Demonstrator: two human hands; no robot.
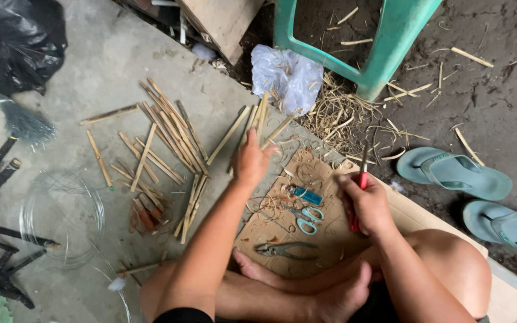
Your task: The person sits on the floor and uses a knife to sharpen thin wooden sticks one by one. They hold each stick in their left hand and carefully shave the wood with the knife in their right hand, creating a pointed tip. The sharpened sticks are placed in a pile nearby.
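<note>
Thin pale bamboo splints (262, 119), stiff, light, prob splintery, best gripped near lower ends; they fan up from L hand (250, 160), closed round them. R hand (366, 204) clamped on red-handled knife (359, 191), blade up. Betw hands: brown cardboard sheet (330, 239) w/ blue-handled scissors (306, 218), grey pliers (285, 248). More cut sticks (163, 143) left of L hand.

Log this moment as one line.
left hand: grips bamboo sticks | right hand: holds red-handled knife | cardboard: scissors, pliers
</note>
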